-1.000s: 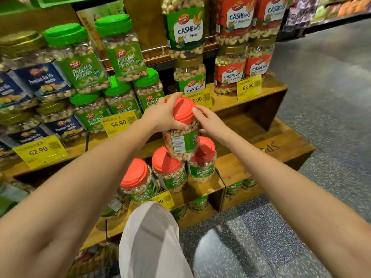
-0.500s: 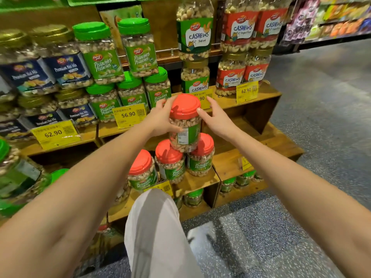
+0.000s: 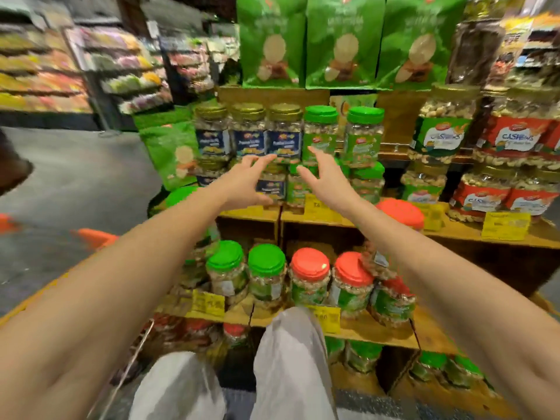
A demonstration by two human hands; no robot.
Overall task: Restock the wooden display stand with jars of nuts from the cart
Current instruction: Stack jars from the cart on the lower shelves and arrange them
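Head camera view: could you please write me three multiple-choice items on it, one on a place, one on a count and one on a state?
1. The large green bags stand:
A. above the rows of jars
B. on the floor
C. in the cart

2. How many gold-lidded jars stand side by side in the top jar row?
A. one
B. three
C. six

3. The left hand and right hand are:
A. both gripping a red-lidded jar
B. open, holding nothing
C. each holding a bag

Answers: 1 A, the bags fill the top of the picture over the jar rows. 2 B, three gold lids sit in a line beside the green-lidded jars. 3 B, both are spread wide with nothing in them.
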